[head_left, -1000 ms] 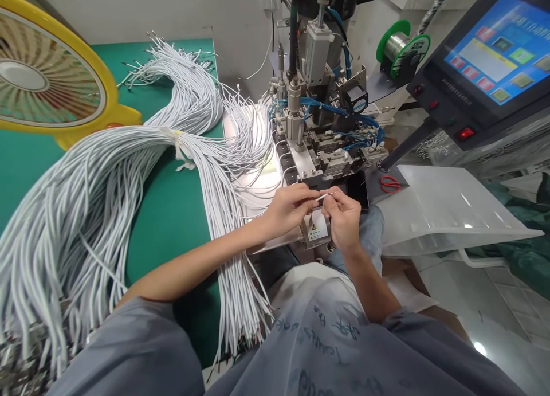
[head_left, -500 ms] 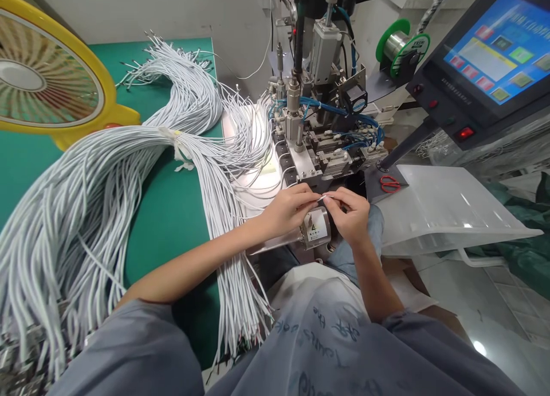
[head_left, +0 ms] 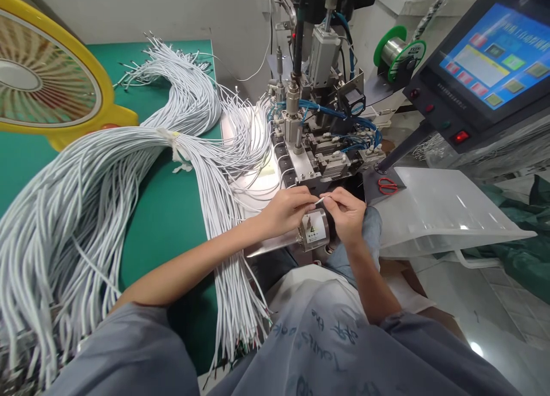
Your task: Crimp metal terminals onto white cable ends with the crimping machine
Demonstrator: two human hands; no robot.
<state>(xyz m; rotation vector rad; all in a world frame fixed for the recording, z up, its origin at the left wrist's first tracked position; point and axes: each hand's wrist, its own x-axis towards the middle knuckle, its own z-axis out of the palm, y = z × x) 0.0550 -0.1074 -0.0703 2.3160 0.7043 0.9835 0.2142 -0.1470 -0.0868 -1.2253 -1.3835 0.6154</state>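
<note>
My left hand [head_left: 289,208] pinches a white cable [head_left: 318,201] close to its end, in front of the machine. The fingertips of my right hand [head_left: 347,214] are closed on the thin wires at that same cable's end. Only a short piece of the cable shows between the two hands. Just below them is a round metal part [head_left: 315,230] with a warning label. To the left hangs a thick bundle of white cables [head_left: 223,241], its lower ends showing small coloured wire tips.
A machine with cylinders and blue tubes [head_left: 318,109] stands straight ahead. On the right are a touch screen [head_left: 494,58], a solder wire spool [head_left: 394,52], red-handled scissors [head_left: 387,185] and a translucent plastic tray [head_left: 451,207]. A yellow fan [head_left: 97,98] sits on the green mat [head_left: 163,212].
My hands have drawn slightly apart, so more of the white cable shows between them. The right fingers have shifted a little at its end. The view has turned slightly.
</note>
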